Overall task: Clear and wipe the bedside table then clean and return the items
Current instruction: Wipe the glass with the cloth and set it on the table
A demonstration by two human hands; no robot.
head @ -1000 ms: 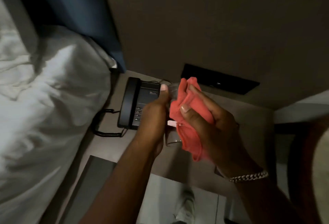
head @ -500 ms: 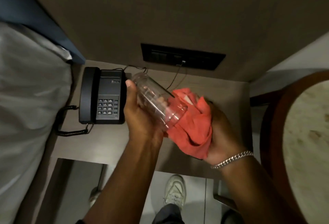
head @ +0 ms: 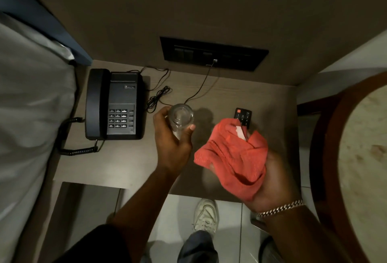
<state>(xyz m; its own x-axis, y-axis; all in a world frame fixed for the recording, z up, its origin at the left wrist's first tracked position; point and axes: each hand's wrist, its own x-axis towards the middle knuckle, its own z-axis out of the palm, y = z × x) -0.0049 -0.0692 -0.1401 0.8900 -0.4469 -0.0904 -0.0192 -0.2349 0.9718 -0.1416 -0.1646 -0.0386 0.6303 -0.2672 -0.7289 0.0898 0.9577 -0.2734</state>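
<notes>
Remote [head: 243,116] lower half hidden under red cloth [head: 232,156], round table [head: 360,158] cropped right

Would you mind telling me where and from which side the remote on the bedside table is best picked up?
Grip the remote across its two long edges, near the far, button end, coming straight down from above. It lies flat on the table, and its near end is hidden behind the red cloth bunched in the right hand, so that exposed end is probably easiest.

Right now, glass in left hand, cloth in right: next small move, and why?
Probably lower the glass onto the bare tabletop right of the phone. The left hand holds it upright above that spot, and the cloth in the right hand is off it.
</notes>
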